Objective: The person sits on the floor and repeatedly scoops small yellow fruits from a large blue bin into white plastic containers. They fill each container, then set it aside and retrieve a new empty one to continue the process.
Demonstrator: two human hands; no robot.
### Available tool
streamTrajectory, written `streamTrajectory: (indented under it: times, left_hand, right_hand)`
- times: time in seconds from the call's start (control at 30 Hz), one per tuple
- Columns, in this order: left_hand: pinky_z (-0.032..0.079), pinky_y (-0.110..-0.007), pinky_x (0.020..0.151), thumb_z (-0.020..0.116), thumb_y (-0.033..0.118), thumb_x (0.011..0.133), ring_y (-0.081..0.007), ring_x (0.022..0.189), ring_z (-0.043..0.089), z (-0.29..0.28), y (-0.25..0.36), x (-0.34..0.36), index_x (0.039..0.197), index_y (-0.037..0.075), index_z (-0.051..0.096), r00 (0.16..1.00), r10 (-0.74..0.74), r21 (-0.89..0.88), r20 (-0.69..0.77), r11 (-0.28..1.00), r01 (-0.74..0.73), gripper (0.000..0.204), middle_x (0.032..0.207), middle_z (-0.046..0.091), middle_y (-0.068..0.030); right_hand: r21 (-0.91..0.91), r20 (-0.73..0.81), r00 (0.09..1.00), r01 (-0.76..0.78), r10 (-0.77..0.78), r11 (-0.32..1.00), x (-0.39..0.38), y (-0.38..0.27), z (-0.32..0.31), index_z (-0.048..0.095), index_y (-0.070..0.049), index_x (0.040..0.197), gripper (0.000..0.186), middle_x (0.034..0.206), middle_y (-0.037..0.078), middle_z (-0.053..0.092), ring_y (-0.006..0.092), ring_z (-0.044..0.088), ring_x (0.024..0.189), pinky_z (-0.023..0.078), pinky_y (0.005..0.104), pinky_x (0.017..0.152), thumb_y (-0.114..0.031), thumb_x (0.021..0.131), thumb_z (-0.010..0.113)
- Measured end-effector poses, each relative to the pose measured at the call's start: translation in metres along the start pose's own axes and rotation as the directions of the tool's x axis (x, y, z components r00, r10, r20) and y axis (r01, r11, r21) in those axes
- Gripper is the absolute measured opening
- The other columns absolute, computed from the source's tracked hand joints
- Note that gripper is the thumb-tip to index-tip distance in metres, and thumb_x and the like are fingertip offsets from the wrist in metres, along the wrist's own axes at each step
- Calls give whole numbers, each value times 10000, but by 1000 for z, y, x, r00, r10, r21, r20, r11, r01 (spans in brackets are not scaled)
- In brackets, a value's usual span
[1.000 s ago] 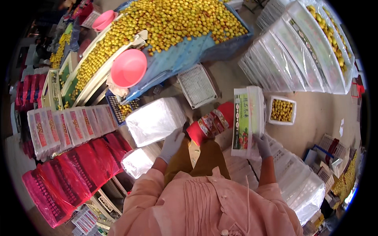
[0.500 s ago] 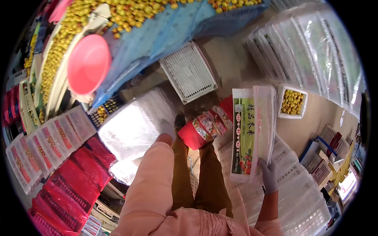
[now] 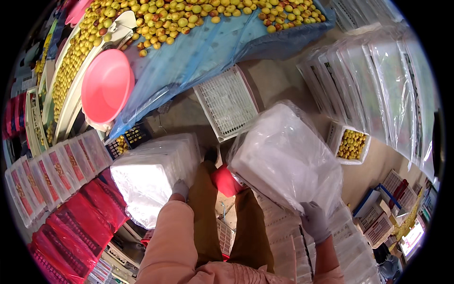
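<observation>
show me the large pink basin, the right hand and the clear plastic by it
Large pink basin (image 3: 107, 85): head view, bare inside.
Right hand (image 3: 316, 222): head view, gloved back.
Clear plastic (image 3: 286, 154): head view, broad side.

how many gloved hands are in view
2. The left hand is at the right side of the plastic-wrapped white stack; the right hand holds the lower corner of the big clear-plastic bundle. Others could be hidden in the crowded background.
</observation>
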State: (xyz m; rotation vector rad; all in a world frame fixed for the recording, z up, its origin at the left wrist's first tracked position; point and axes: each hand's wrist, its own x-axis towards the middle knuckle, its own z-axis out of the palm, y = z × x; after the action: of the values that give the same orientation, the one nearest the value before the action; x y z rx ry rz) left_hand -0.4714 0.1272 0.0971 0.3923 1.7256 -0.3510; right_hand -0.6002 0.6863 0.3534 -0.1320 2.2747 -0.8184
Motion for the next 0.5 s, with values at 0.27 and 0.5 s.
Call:
streamTrajectory:
  times: [0.27,0.5]
  left_hand:
    - [472,-416,1074,572,342,1060,-235,1290,580,-109,-41,14,1495,64,510,957,-264,-472,-117,-833,-288,520,1492,552,-97]
    - [534,-373,959,738,201,899,-226,1146,678,-221,-91,49,1375,-6,604,866,-472,-868,-165,-348,-355,537,1254,719,-132]
  right_hand:
    - [-370,330,890,428,-314,825,178,2,0,683,-135,1058,212,930,59,721,285,674,969,556,419,831,-117,856,621]
    - [-504,455,808,580,-374,640,333,-36,52,672,-194,986,115,911,29,701,253,668,992,502,422,877,-198,887,615]
